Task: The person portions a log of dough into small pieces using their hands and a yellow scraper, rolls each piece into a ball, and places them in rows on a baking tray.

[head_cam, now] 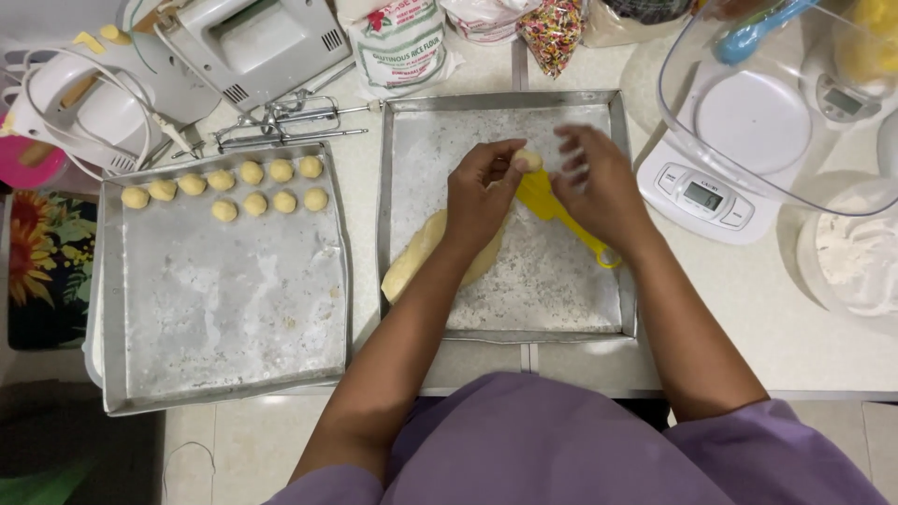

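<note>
Partly hidden dough log [412, 262] under left hand [482, 201], right hand [599, 192] blurred

Both hands [482, 196] [599, 187] close together, fingers [510, 166] pinched.

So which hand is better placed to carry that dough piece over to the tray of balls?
Probably the left hand: it pinches the dough piece and is nearer the tray of balls.

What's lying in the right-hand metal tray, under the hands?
In the right tray: a log of yellow dough and a yellow plastic tool. The left hand pinches a small dough ball; the log's middle is hidden under the forearm.
</note>
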